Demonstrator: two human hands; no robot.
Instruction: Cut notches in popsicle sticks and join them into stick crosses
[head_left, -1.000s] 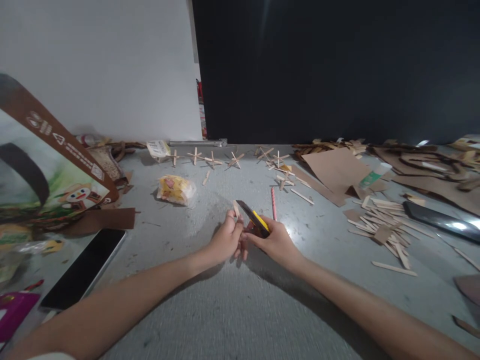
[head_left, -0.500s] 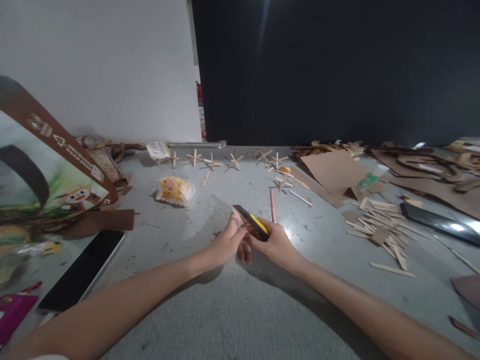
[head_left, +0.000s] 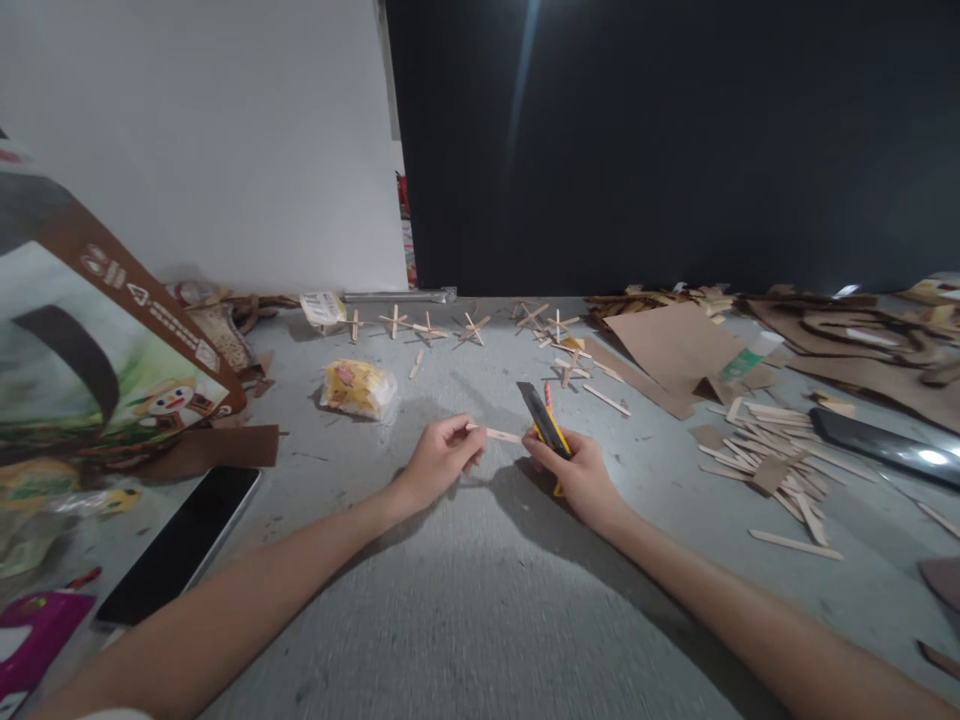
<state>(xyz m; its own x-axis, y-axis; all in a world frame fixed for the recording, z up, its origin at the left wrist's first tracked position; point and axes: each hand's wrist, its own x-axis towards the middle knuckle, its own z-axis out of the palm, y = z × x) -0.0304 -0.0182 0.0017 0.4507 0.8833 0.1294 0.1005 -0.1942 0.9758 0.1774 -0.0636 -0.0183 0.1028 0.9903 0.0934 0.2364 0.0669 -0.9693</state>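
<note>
A pale wooden stick (head_left: 501, 435) spans the gap between my two hands over the grey table (head_left: 457, 600). Thumb and fingers of my left hand (head_left: 444, 457) pinch its left end. My right hand (head_left: 574, 468) is wrapped round a black and yellow utility knife (head_left: 546, 420), which points up and away; its fingertips also touch the stick's right end. Behind the knife, a pink striped pencil-like rod (head_left: 548, 396) is mostly hidden.
Several crossed-stick pieces (head_left: 474, 328) line the back. A yellow packet (head_left: 358, 389) lies left of centre, a phone (head_left: 180, 545) and printed bag (head_left: 172, 350) at left. Loose sticks (head_left: 784, 470), brown cardboard (head_left: 667, 345) and a glue tube (head_left: 752, 355) are at right.
My hands have moved apart, my right hand going right with the knife. The stick now shows stretched between them, and the knife stands more upright. The view has shifted slightly.
</note>
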